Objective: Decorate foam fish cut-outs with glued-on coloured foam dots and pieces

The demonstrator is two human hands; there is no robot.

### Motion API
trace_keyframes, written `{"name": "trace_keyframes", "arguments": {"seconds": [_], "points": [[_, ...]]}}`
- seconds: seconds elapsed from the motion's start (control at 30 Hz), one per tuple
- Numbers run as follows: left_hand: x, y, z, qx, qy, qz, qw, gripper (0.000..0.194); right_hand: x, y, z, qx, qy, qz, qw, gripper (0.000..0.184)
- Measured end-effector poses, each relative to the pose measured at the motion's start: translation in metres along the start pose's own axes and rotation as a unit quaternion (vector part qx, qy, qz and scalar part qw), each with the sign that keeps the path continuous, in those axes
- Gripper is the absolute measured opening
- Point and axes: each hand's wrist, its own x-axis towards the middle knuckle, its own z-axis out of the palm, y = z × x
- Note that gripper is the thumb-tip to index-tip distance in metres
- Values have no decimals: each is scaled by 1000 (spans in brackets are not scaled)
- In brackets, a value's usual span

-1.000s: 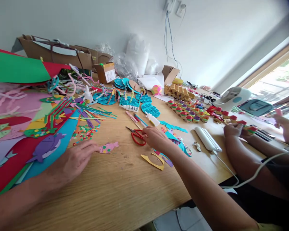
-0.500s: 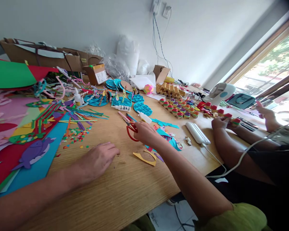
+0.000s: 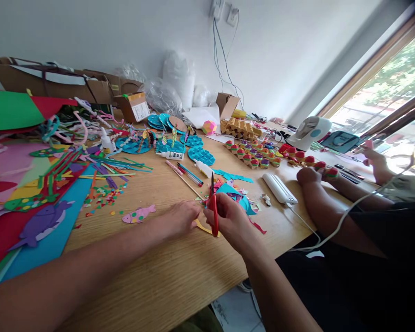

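Observation:
My right hand (image 3: 230,214) holds red-handled scissors (image 3: 214,216) upright, their dark blades pointing up and away. Beside it, my left hand (image 3: 185,216) has its fingers curled at the left end of a cut yellow paper scrap (image 3: 207,229) and seems to pinch it; the fingertips are partly hidden. A pink paper fish with coloured dots (image 3: 138,214) lies flat on the table, left of my left hand. Just beyond my hands are a thin stick (image 3: 192,186), some pens (image 3: 191,174) and a heap of blue and coloured paper scraps (image 3: 237,196).
White glue bottles (image 3: 204,168) and blue discs (image 3: 201,156) stand farther back. Paper strips and a purple paper whale (image 3: 46,221) lie at left. At right are a white power bank (image 3: 279,188), its cable, painted egg-carton pieces (image 3: 252,153) and another person's hands (image 3: 309,176).
My left hand has moved right to the yellow scrap, uncovering the pink fish. My right hand has drawn the scissors nearer and turned them upright.

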Motion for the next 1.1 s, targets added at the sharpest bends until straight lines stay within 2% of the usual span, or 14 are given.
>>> {"name": "trace_keyframes", "arguments": {"seconds": [0.13,0.23,0.37,0.57,0.83,1.1], "points": [[0,1,4,8,1,-1,1000,10,-17,-7,4,96,-43,74,992,16],[-4,6,9,25,16,-11,999,13,-28,-2,6,130,-50,90,986,21],[-9,13,11,37,24,-16,999,18,-38,15,7,114,-51,102,987,24],[-5,11,9,1,19,-30,999,11,-44,28,9,122,-38,112,985,29],[-4,6,12,-158,47,-84,983,19,-53,22,3,117,-53,116,985,29],[-11,9,8,-380,81,-122,913,27,-73,25,-8,50,-98,139,984,33]]}}
